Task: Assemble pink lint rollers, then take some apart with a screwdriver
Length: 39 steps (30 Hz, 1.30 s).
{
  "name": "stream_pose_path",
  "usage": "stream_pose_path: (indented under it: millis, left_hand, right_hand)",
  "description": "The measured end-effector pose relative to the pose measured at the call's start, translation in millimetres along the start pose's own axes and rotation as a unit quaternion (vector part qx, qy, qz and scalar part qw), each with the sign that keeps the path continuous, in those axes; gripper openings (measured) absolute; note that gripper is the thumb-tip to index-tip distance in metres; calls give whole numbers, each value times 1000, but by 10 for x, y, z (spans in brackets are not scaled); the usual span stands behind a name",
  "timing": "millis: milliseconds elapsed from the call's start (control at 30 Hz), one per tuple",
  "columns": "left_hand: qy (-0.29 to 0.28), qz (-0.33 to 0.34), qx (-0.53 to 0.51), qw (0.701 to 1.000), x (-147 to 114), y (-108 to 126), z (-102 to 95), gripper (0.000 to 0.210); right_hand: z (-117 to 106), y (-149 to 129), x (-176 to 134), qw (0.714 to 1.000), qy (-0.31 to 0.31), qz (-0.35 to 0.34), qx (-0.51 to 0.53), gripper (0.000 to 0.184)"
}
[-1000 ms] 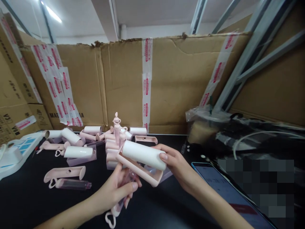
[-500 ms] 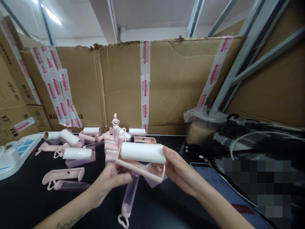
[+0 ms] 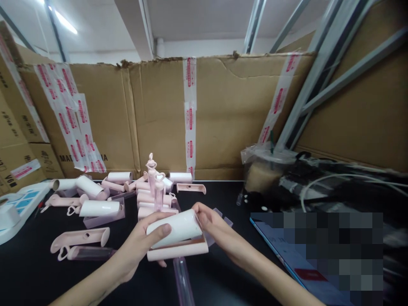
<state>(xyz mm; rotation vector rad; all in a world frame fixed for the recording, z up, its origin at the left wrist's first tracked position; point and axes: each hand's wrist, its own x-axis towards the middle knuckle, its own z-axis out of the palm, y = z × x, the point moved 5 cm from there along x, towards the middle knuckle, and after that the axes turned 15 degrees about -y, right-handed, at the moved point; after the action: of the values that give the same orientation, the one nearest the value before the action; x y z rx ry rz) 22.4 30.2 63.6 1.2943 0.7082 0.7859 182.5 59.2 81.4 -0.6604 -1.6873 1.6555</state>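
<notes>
A white lint roll (image 3: 178, 228) sits tilted in a pink half-round holder (image 3: 183, 251), with its right end higher than its left. My left hand (image 3: 143, 238) wraps round the left end of both, thumb pressed on the roll. At the right end, my right hand (image 3: 213, 225) is closed on the roll and holder; its fingertips are partly hidden behind them. Below the holder a clear purple-tinted tube (image 3: 182, 276) runs toward me. Some translucent plastic (image 3: 223, 217) shows behind my right hand.
Pink holders (image 3: 79, 239), white rolls (image 3: 100, 208) and clear tubes (image 3: 91, 253) lie on the black table at left and behind. At right are a phone (image 3: 287, 259), a drink cup (image 3: 263, 174) and a white cable (image 3: 306, 191). A cardboard wall (image 3: 159, 114) stands behind.
The holder and roll have come down toward me and turned. My left hand now grips the roll with its thumb, while my right hand has moved left and round the end.
</notes>
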Motion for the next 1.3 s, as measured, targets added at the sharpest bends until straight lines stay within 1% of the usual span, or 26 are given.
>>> stream_pose_path:
  millis: [33, 100, 167, 267, 333, 467, 633, 767, 867, 1000, 1067, 1167, 1300]
  left_hand:
    - [-5, -2, -5, 1000, 6, 0, -10, 46]
    - [-20, -5, -16, 1000, 16, -5, -38, 45]
    - [-40, -19, -34, 998, 17, -29, -56, 46]
    - [-64, -50, -71, 994, -2, -60, -51, 47]
    - [-75, -59, -82, 992, -23, -41, -33, 46]
    - [-87, -60, -69, 992, -64, 34, -7, 41]
    - [-75, -77, -74, 992, -100, 23, -5, 46]
    - [-68, -88, -84, 990, -105, -7, 0, 44]
    - [-80, -89, -89, 989, -94, -14, 5, 41]
    - [-98, -94, -105, 985, -79, -24, 19, 40]
    - [-96, -95, -110, 985, -69, -27, 23, 38]
    - [-90, -88, -121, 985, -53, -29, 26, 34]
    - [-104, -73, -139, 982, -43, -43, 45, 31]
  right_hand:
    - [-30, 15, 6, 1000, 1, 7, -16, 46]
    - [-46, 70, 19, 999, -30, 41, -19, 47]
    - [-26, 130, 19, 995, -62, 79, 9, 46]
    - [24, 160, -3, 990, -76, 97, 61, 49]
    - [58, 141, -21, 989, -79, 93, 81, 51]
    - [105, 72, -49, 986, -99, 81, 104, 51]
    - [122, -1, -55, 985, -115, 61, 112, 55]
    - [132, -34, -55, 986, -110, 61, 112, 57]
    - [148, -56, -55, 985, -114, 61, 118, 58]
    - [152, -68, -61, 986, -101, 54, 118, 59]
    - [155, -62, -65, 987, -99, 47, 117, 58]
    - [146, -40, -72, 988, -94, 42, 112, 57]
    - [124, -26, -81, 990, -89, 49, 98, 56]
